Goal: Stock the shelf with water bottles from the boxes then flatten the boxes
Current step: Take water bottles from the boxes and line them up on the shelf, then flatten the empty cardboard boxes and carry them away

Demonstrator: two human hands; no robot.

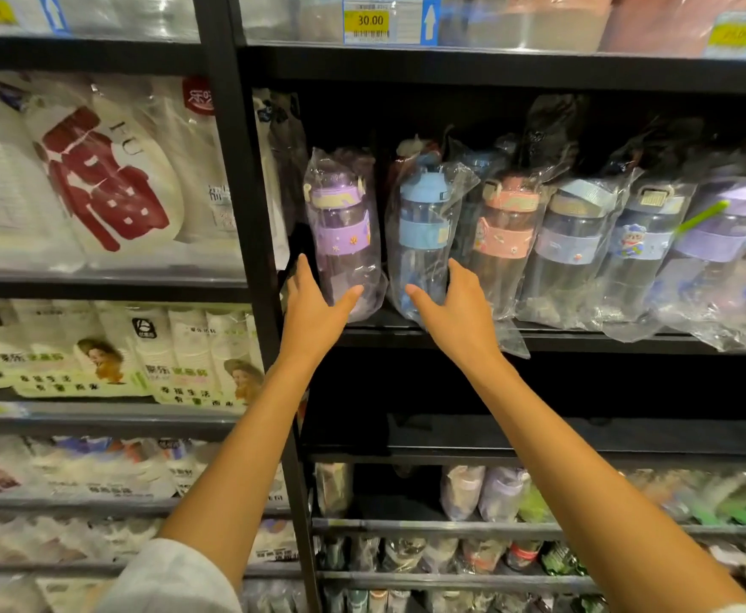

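Each grip is open: the left hand (313,303) brackets a plastic-wrapped purple-lidded clear water bottle (343,234), the right hand (453,303) a similar blue-lidded bottle (424,241), both upright on the black shelf (583,338) around 12 o'clock. Squaring them calls for gentle base pressure, since the wrapping looks slippery.
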